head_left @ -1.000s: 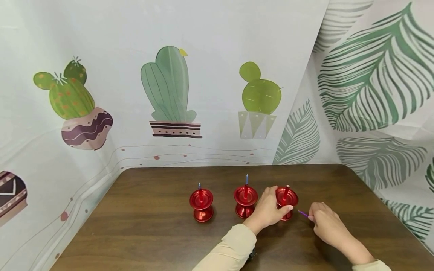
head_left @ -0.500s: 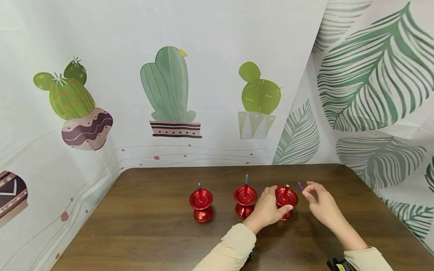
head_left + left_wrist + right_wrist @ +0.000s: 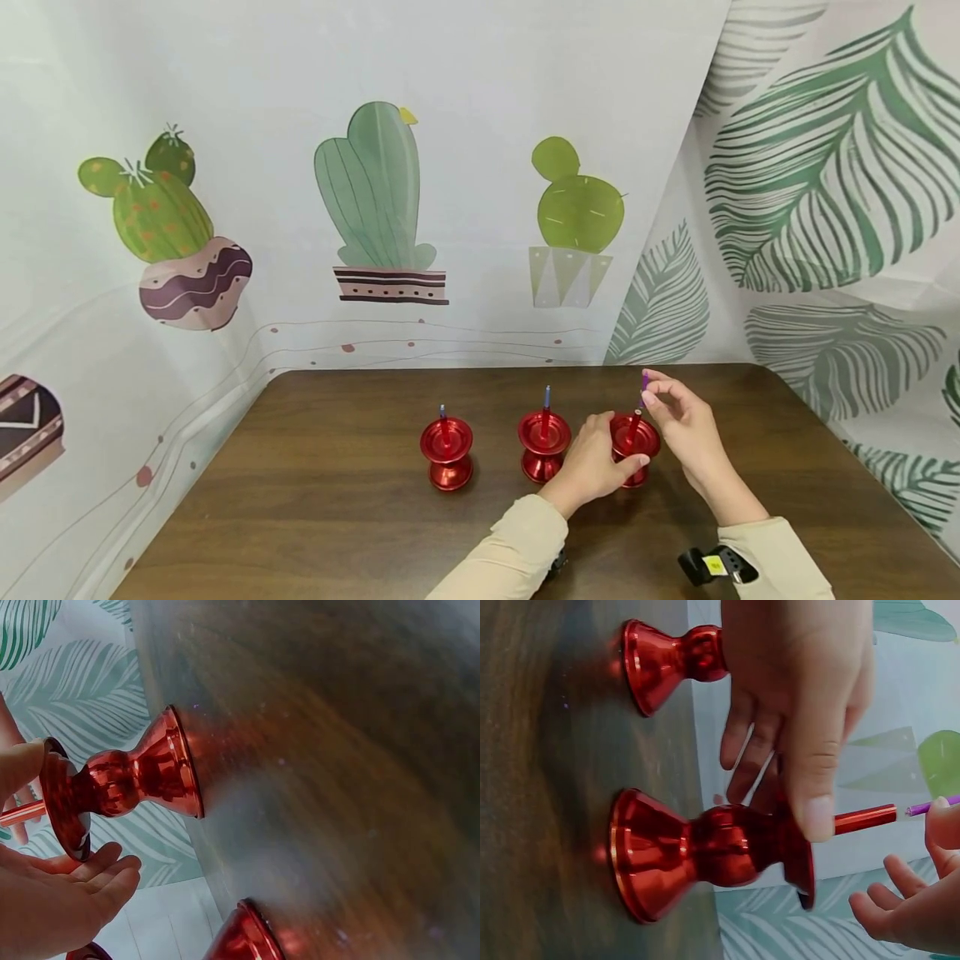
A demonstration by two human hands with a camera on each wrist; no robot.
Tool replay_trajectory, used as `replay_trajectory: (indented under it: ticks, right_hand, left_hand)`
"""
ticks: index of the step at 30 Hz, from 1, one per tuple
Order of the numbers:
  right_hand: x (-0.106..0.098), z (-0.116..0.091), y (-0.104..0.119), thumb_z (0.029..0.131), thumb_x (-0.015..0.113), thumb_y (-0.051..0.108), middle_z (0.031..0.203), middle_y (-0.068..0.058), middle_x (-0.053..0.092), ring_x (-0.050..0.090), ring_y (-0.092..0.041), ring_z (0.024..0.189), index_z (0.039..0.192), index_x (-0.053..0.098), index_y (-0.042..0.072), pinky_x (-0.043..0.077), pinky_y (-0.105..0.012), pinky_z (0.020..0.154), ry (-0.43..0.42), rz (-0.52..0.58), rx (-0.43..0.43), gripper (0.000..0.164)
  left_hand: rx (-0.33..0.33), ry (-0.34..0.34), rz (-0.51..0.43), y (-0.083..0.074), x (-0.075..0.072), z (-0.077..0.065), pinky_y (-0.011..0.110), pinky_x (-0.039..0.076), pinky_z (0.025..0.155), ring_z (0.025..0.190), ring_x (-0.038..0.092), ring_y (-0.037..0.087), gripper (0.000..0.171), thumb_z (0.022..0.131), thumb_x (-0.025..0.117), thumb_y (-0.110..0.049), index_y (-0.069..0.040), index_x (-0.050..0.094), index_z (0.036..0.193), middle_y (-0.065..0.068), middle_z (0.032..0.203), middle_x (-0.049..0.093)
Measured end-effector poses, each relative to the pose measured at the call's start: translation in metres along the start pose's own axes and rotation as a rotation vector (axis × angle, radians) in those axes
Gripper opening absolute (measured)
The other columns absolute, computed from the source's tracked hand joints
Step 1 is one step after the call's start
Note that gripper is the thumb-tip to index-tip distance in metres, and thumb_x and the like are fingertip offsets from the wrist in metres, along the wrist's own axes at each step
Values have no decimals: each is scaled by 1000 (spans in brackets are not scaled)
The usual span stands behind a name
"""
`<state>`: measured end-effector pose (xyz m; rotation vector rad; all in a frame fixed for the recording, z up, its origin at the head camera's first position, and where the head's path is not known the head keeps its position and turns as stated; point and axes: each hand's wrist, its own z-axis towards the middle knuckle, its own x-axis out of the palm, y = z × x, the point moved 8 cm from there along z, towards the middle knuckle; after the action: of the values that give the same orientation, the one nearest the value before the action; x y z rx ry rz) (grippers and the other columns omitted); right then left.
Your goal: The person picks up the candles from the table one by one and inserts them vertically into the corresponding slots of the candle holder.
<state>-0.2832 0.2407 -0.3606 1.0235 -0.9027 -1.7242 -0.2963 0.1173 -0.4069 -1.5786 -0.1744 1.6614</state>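
My left hand (image 3: 592, 460) holds the rightmost red candle holder (image 3: 724, 844) by its dish, thumb on one side and fingers on the other. That holder stands upright, and a red tube (image 3: 865, 819) rises from its dish. Between thumb and fingertips my right hand (image 3: 692, 427) pinches a thin purple candle (image 3: 930, 806), upright in the head view. In the right wrist view the candle's lower end is just off the tube's mouth, with a small gap between them. Part of the candle is hidden by the fingers.
Two more red holders stand to the left: the middle one (image 3: 542, 467) with a blue candle (image 3: 547, 396), the left one (image 3: 450, 475) with a short blue tip (image 3: 442, 411) showing. The brown table (image 3: 322, 500) meets a printed cloth (image 3: 480, 208) at its back.
My right hand has lifted the purple candle from low at the right, turned it upright and brought it left over the rightmost holder's tube. My left hand has stayed at the dish.
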Motion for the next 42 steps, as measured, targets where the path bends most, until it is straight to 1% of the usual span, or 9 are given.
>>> replay_trajectory:
  ticks: [8, 18, 26, 32, 34, 36, 38, 40, 42]
  right_hand:
    - [5, -3, -9, 98, 56, 13, 136, -13, 50, 48, 6, 112, 105, 53, -10, 42, -7, 87, -12, 36, 22, 25]
    - [7, -6, -7, 94, 56, -3, 119, 20, 53, 52, 3, 107, 98, 55, -9, 44, -8, 83, -51, 24, -102, 7]
    - [9, -7, -2, 94, 55, -4, 124, -19, 56, 48, 10, 106, 95, 57, -6, 42, -5, 80, -57, -92, -184, 3]
    - [6, -10, 1, 94, 55, -3, 120, -27, 58, 44, 17, 104, 95, 56, -9, 40, -2, 82, -77, -138, -191, 6]
    - [4, -14, 4, 94, 57, -2, 118, -26, 59, 49, 11, 104, 96, 56, -9, 38, 0, 84, -91, -187, -208, 7]
    - [3, -19, 9, 94, 58, 1, 117, -25, 59, 56, -5, 107, 100, 58, -7, 42, -9, 90, -103, -256, -228, 10]
    - [1, -25, 14, 94, 59, 4, 118, -25, 58, 56, -24, 112, 105, 59, -6, 44, -29, 98, -104, -321, -243, 15]
    - [-1, -29, 18, 95, 59, 8, 120, -24, 57, 52, -41, 114, 112, 58, -5, 41, -49, 97, -99, -369, -241, 21]
    - [-3, -32, 22, 96, 58, 10, 121, -25, 56, 51, -44, 114, 117, 57, -5, 38, -63, 90, -92, -383, -229, 26]
  left_hand:
    - [13, -7, 12, 0, 1, 0, 27, 48, 93, 109, 55, 16, 69, 83, 74, -37, -2, 46, 136, 7, 122, 56]
    - [22, -10, 15, 0, 0, -1, 27, 49, 93, 110, 55, 16, 69, 83, 74, -38, -2, 46, 135, 7, 122, 56]
    - [27, -22, 21, -1, 0, -2, 27, 49, 92, 108, 55, 15, 68, 83, 74, -38, -1, 47, 134, 7, 120, 56]
    - [23, 4, 6, -1, 2, -2, 30, 47, 96, 114, 53, 18, 71, 85, 72, -37, 0, 43, 137, 9, 126, 54]
    - [18, 21, 9, -1, 3, -3, 34, 44, 100, 122, 50, 21, 76, 86, 71, -40, 0, 38, 142, 10, 134, 50]
    - [14, 35, 13, -2, 3, -5, 38, 41, 104, 129, 45, 23, 82, 86, 69, -43, 1, 33, 145, 11, 142, 45]
    - [7, 54, 14, -4, 1, -9, 41, 38, 107, 134, 39, 25, 87, 86, 68, -44, 1, 27, 148, 12, 147, 39]
    - [-1, 73, 8, -7, -3, -15, 41, 36, 108, 136, 37, 26, 89, 86, 68, -44, 3, 26, 148, 14, 149, 36]
    - [-6, 93, 10, -10, -9, -20, 41, 35, 109, 137, 36, 28, 88, 87, 69, -43, 5, 26, 148, 16, 150, 35]
